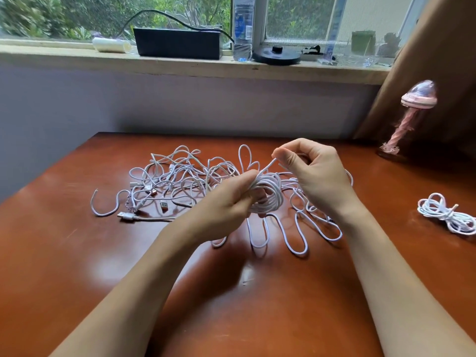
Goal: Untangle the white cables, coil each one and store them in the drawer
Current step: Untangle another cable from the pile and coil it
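Observation:
A tangle of white cables (180,176) with USB plugs lies across the middle of the brown table (77,253). Above it my left hand (231,199) grips a coil of white cable (270,194) made of several loops. My right hand (314,171) pinches the free end of that cable just above the coil, between thumb and fingers. More loose loops (296,235) of white cable snake over the table below and right of my hands. A finished, tied white coil (445,215) lies apart at the right edge. No drawer is in view.
A pink jellyfish-shaped lamp (412,112) stands at the table's back right, beside a brown curtain (438,60). The windowsill behind holds a black box (177,43), a water bottle (243,27) and a round black base (277,56).

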A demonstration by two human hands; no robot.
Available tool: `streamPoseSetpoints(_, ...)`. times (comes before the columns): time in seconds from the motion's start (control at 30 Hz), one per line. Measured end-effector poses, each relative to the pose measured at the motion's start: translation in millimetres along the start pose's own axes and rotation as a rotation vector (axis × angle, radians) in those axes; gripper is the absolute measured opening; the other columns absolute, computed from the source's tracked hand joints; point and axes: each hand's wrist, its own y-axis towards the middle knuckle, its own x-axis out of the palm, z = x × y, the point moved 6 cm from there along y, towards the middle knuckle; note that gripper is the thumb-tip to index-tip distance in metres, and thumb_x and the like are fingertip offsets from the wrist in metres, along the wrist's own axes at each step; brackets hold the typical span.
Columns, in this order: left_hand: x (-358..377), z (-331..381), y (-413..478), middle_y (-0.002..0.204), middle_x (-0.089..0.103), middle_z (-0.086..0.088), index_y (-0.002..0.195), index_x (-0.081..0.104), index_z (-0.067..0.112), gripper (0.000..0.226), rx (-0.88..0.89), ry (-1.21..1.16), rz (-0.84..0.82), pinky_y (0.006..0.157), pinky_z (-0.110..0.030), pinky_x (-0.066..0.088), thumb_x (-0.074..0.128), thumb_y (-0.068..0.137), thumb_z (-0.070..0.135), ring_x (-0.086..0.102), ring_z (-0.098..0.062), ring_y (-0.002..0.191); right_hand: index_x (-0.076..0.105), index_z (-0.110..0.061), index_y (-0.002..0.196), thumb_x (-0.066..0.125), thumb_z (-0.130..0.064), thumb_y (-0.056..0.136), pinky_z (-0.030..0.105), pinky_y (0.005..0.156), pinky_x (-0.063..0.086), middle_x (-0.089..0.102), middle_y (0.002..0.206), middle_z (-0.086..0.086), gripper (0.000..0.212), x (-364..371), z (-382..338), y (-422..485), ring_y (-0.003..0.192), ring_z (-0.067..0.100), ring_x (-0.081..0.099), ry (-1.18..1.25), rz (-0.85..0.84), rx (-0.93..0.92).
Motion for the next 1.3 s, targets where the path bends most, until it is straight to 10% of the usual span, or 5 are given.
streamPoseSetpoints(0.33, -5.1, 5.2, -0.4, 0.085, 0.063, -0.018, 0.107, 0.05, 0.006, 0.013, -0.024, -0.129, 0.127, 0.066, -0.045, 0.048, 0.041, 0.108, 0.015, 0.056, -0.04, 0.077, 0.075, -0.019, 0.085, 0.069, -0.04, 0.095, 0.044, 0.074, 0.056, 0.075, 0.077, -0.004, 0.025, 8.0, 15.4, 1.8, 0.076, 0.017, 0.071, -0.195, 0.002, -0.013)
streamPoseSetpoints(0.57, -17.1, -2.9, 1.8, 0.084, 0.061, -0.012, 0.104, 0.047, 0.01, 0.004, -0.075, -0.112, 0.326, 0.065, -0.03, 0.048, 0.045, 0.106, 0.009, 0.053, -0.009, 0.07, 0.076, -0.027, 0.084, 0.063, -0.053, 0.092, 0.041, 0.07, 0.056, 0.073, 0.073, -0.016, 0.031, 10.5, 18.4, 1.0, 0.069, 0.002, 0.066, -0.305, -0.013, -0.041)
streamPoseSetpoints(1.0, -35.4, -12.9, 0.0, 0.087, 0.067, -0.017, 0.098, 0.042, 0.016, 0.01, -0.146, -0.109, 0.513, 0.06, -0.025, 0.048, 0.043, 0.107, 0.011, 0.059, -0.008, 0.063, 0.08, -0.02, 0.092, 0.069, -0.036, 0.097, 0.029, 0.072, 0.054, 0.075, 0.077, -0.014, 0.02, 23.6, 13.3, -2.6, 0.072, -0.004, 0.067, -0.305, -0.13, -0.05)
streamPoseSetpoints(1.17, -42.2, -24.9, -2.8, 0.088, 0.069, -0.01, 0.093, 0.042, 0.024, 0.014, -0.227, -0.046, 0.602, 0.069, -0.044, 0.054, 0.044, 0.104, 0.017, 0.068, -0.026, 0.078, 0.079, -0.019, 0.097, 0.068, -0.027, 0.097, 0.031, 0.079, 0.055, 0.077, 0.086, -0.011, 0.014, 32.4, 7.1, -7.2, 0.081, 0.002, 0.07, -0.298, -0.194, -0.1)
streamPoseSetpoints(1.3, -44.0, -20.7, -5.0, 0.078, 0.063, 0.001, 0.099, 0.045, 0.009, 0.006, -0.236, 0.108, 0.613, 0.061, -0.027, 0.047, 0.044, 0.102, 0.003, 0.062, -0.006, 0.068, 0.078, -0.021, 0.101, 0.075, -0.032, 0.092, 0.028, 0.068, 0.053, 0.071, 0.08, -0.023, 0.015, 36.6, -1.5, -9.7, 0.073, -0.005, 0.066, -0.356, -0.212, -0.213)
